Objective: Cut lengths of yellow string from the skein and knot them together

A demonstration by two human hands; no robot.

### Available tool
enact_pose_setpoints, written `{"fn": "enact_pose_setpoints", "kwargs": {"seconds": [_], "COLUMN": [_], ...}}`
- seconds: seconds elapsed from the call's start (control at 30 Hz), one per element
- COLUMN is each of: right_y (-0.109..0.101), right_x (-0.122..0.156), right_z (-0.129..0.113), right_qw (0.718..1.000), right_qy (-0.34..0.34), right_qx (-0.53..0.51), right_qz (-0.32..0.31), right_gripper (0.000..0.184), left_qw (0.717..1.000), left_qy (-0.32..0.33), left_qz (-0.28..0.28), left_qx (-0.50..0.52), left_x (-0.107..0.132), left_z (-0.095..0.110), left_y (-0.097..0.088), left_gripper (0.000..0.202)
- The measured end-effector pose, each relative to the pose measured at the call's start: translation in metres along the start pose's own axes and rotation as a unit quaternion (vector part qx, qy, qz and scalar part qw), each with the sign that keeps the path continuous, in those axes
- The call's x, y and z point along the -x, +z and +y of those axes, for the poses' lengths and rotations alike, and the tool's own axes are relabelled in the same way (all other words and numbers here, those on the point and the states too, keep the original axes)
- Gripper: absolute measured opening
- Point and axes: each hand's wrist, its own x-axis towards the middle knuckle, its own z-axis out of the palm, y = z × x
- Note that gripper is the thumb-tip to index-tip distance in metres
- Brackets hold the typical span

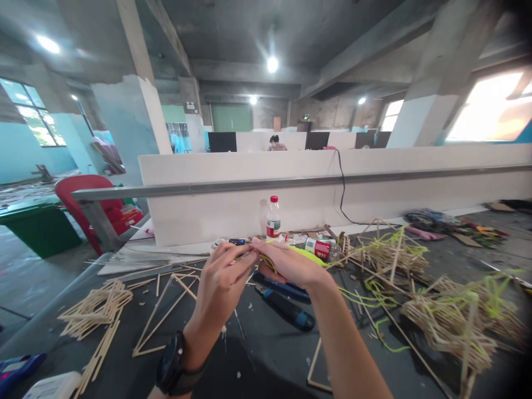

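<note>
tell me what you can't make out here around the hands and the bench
Head view:
- What the left hand and right hand pinch: fingers cover it; only yellow string shows.
- Blue pliers: head hidden under the right hand.
- Bottle label: too small.
- Stick frames at right: blurred.

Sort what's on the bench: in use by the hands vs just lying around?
In use: left hand and right hand pinching yellow-green cord; bamboo stick frames.
Lying about: water bottle, blue pliers, loose stick pile, red chair.
</note>
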Motion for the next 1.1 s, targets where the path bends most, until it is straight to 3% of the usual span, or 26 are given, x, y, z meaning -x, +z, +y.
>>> {"fn": "enact_pose_setpoints", "kwargs": {"seconds": [0.13,0.3,0.53,0.63,0.73,0.8,0.93,1.03,1.1], "right_y": [0.001,0.001,0.000,0.002,0.001,-0.003,-0.013,-0.014,-0.011], "right_x": [0.000,-0.003,-0.004,-0.008,-0.009,-0.006,0.010,0.015,0.012], "right_z": [0.000,0.006,0.009,0.011,0.011,0.010,0.003,-0.003,-0.004], "right_qw": [0.999,1.000,1.000,0.998,0.993,0.993,1.000,0.990,0.981], "right_qy": [0.014,0.030,0.022,0.038,0.051,0.038,-0.008,-0.076,-0.101], "right_qx": [-0.020,-0.002,-0.006,0.036,0.092,0.098,0.022,-0.085,-0.048], "right_qz": [-0.023,-0.008,-0.019,-0.033,-0.054,-0.053,-0.015,0.083,0.156], "right_gripper": [0.063,0.064,0.060,0.065,0.076,0.080,0.064,0.037,0.035], "left_qw": [0.999,0.994,0.997,0.998,0.991,0.968,0.872,0.840,0.837], "left_qy": [0.012,0.028,0.003,-0.027,-0.112,-0.209,-0.380,-0.410,-0.406], "left_qz": [-0.026,-0.057,-0.051,-0.052,-0.069,-0.103,-0.154,-0.140,-0.127], "left_qx": [-0.037,-0.083,-0.050,-0.026,0.025,0.093,0.268,0.326,0.345], "left_x": [0.001,0.000,0.000,-0.002,-0.005,-0.007,-0.010,-0.009,-0.008], "left_z": [0.002,0.004,0.005,0.008,0.011,0.010,0.005,0.001,0.000], "left_y": [-0.002,-0.002,0.003,0.003,0.000,-0.004,-0.014,-0.019,-0.020], "left_gripper": [0.033,0.022,0.014,0.014,0.016,0.020,0.025,0.027,0.026]}}
